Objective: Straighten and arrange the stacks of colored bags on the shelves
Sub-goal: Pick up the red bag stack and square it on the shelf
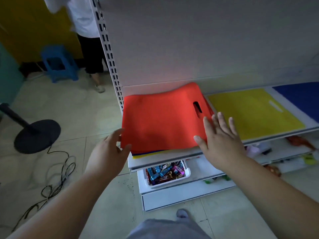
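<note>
Two spread hands, left hand (110, 149) and right hand (219, 140), flank our red stack (160, 121) mid-frame; its lower layers look uneven, unfinished.

A stack of bags (162, 118) lies at the left end of the shelf (172, 160), with a second bag (253, 111) flat to its right and a third (300, 97) farther right. Below, a bin of wrapped sweets (165, 171) sits on a lower shelf (203, 171). A stool (58, 63) and a fan base (37, 135) stand on the floor (82, 114) to the left.

Bare forearms, no sleeves; grey trousers (165, 228); grey shoe (182, 213).
</note>
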A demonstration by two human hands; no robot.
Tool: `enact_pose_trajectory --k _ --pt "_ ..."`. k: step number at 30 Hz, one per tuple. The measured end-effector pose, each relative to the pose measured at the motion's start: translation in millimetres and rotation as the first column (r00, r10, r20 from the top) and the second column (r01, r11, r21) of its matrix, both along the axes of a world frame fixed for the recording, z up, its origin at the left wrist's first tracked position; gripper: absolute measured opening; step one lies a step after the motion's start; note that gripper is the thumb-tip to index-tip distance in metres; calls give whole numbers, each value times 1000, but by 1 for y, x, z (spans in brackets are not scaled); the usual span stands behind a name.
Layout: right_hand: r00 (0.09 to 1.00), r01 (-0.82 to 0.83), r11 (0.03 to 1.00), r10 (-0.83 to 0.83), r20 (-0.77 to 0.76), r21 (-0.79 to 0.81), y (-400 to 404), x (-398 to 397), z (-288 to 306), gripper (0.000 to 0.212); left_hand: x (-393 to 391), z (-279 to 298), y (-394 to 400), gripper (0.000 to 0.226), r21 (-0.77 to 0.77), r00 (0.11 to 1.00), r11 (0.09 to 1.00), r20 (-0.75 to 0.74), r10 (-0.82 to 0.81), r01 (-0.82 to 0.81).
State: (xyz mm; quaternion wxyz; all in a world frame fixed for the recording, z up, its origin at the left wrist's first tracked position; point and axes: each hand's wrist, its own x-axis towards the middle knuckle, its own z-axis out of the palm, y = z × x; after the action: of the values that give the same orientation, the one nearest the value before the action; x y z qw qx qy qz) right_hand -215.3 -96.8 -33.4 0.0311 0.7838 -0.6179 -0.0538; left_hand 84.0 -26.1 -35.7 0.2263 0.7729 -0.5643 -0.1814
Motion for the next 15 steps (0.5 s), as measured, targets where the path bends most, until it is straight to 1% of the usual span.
enact_pose_trajectory --k 3,6,8,9,10,11,12,13,14,15 --pt "999 4 1000 -3 -50 28 11 12 -4 104 9 0 0 39 -12 1000 1000 15 19 -19" --pt "1000 -13 999 14 -25 44 25 17 -5 97 19 5 3 28 -33 996 995 10 93 -93" --pt "998 -32 998 29 63 55 36 19 -5 91 24 8 9 25 -23 991 991 -31 131 -132" --pt "988 -17 1000 13 151 20 42 19 -6 88 26 10 12 22 -5 988 990 -68 139 -140" --pt "962 29 999 -16 271 -41 49 19 -7 82 27 11 15 21 18 984 990 -105 141 -140" --pt "917 102 990 -55 395 -100 55 18 -9 70 28 11 17 21 44 981 991 -140 134 -129" --pt "851 191 975 -106 514 -115 59 19 -7 58 30 10 18 22 71 978 992 -174 119 -108" --pt "767 266 962 -172 618 -63 59 18 -6 48 31 9 18 24 97 972 992 -211 103 -84" --pt "683 303 952 -246 688 40 56 16 -4 44 33 8 16 27 119 960 991 -264 91 -61" --pt "600 298 937 -332 728 181 50 14 -2 45 36 6 14 32 133 940 990 -330 83 -41"
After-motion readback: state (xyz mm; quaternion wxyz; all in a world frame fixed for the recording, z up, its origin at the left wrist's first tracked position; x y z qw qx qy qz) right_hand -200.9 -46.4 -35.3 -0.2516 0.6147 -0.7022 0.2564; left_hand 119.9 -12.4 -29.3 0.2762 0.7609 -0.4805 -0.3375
